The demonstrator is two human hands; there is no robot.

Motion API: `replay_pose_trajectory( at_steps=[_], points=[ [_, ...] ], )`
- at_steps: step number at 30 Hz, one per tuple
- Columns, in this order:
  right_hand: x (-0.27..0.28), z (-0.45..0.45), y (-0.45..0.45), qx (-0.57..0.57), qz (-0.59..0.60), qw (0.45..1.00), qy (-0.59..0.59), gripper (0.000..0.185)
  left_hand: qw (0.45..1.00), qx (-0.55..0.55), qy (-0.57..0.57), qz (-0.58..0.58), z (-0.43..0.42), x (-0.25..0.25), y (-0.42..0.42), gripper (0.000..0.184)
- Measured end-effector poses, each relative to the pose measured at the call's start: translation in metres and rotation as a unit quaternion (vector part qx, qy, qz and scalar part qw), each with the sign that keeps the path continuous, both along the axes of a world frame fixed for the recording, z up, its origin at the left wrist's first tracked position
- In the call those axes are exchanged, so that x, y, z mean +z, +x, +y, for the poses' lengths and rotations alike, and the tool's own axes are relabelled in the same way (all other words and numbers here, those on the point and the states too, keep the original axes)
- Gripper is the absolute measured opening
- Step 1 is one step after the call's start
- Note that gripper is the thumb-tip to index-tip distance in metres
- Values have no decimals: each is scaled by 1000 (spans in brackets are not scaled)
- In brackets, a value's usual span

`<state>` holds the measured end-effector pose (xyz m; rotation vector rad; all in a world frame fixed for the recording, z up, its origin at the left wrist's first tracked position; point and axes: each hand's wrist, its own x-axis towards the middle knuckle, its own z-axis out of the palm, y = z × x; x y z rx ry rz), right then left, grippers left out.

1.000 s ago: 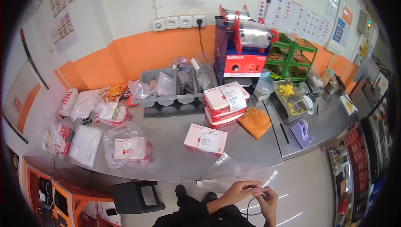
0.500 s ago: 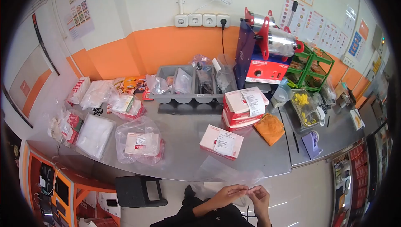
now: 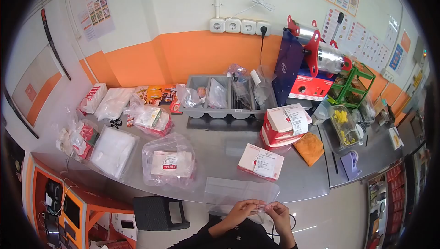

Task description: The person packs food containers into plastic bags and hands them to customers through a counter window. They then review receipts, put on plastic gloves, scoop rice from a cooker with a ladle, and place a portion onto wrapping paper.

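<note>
A clear plastic bag (image 3: pixel 231 189) lies flat over the front edge of the steel table, its near end between my hands. My left hand (image 3: pixel 245 210) pinches the bag's edge from the left. Close beside it, the fingertips of my right hand (image 3: pixel 278 213) pinch the same edge. Just beyond the bag sits a white and red food box (image 3: pixel 261 162) with a receipt on its top. To the left, another box (image 3: pixel 172 164) with a receipt stands inside a clear plastic bag (image 3: pixel 149 159).
Stacked boxes (image 3: pixel 285 125) stand beside an orange cloth (image 3: pixel 309 149). Behind are a grey divided bin (image 3: pixel 208 111) and a red and blue sealing machine (image 3: pixel 311 87). A stack of plastic bags (image 3: pixel 113 152) lies left; a black stool (image 3: pixel 158 214) stands below. A purple tape dispenser (image 3: pixel 350 165) is right.
The view has shifted, so the table's items appear farther right. The bag in my hands is flatter and spread more to the left over the table edge. Both hands keep pinching it.
</note>
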<state>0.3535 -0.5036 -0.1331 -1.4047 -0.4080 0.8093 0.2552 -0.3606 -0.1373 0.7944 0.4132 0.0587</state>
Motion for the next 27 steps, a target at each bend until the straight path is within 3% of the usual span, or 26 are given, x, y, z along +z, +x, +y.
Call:
replay_pose_trajectory(
  at_steps=[3, 6, 8, 9, 10, 11, 12, 13, 16, 17, 19, 20, 22, 23, 25, 26, 27],
  points=[
    [6, 13, -7, -69, 79, 994, 40, 11, 965, 40, -256, -28, 11, -22, -9, 30],
    [11, 17, -6, -86, 213, 972, 44, 10, 956, 117, -264, 39, 30, -32, -11, 28],
    [16, 16, 0, -87, 363, 926, 57, 10, 995, 51, -86, 21, 36, -28, -21, 32],
    [15, 15, 5, -73, 361, 926, 78, 10, 1000, 18, 6, 10, 38, -22, -25, 34],
    [13, 12, 9, -61, 361, 925, 98, 9, 950, 41, 310, -22, 40, -10, -28, 34],
    [12, 9, 8, -49, 363, 923, 117, 9, 926, 11, 376, -20, 46, 2, -32, 33],
    [25, 13, 7, -134, 374, 913, 88, 6, 898, -20, 440, -20, 54, 14, -36, 32],
    [32, 12, 8, -114, 290, 947, 75, 6, 864, -47, 501, -21, 62, 20, -40, 31],
    [42, 6, 13, 0, 60, 998, 22, 11, 873, -113, 471, 50, 99, 3, -55, 27],
    [46, 8, 10, 39, -53, 996, -59, 14, 868, -71, 489, 52, 101, 6, -56, 24],
    [73, 21, -2, 110, -272, 931, -218, 21, 852, 12, 521, 52, 100, 34, -58, 18],
    [43, 14, 11, 81, -355, 918, -156, 27, 876, 90, 474, 7, 104, 26, -60, 14],
    [25, -1, 34, -27, -367, 893, -259, 20, 896, 240, 366, -80, 111, 10, -68, 8],
    [31, 0, 38, -63, -354, 882, -304, 19, 941, 231, 239, -52, 103, 9, -67, 7],
    [2, 1, 42, -118, -68, 978, -155, 17, 979, 202, -27, 9, 77, 23, -63, 11],
    [-11, 1, 46, -146, 76, 984, -68, 17, 989, 138, -48, 14, 71, 19, -62, 18],
    [-13, 3, 47, -117, 206, 971, -20, 18, 985, 173, -15, 24, 69, 0, -64, 18]
  ],
)
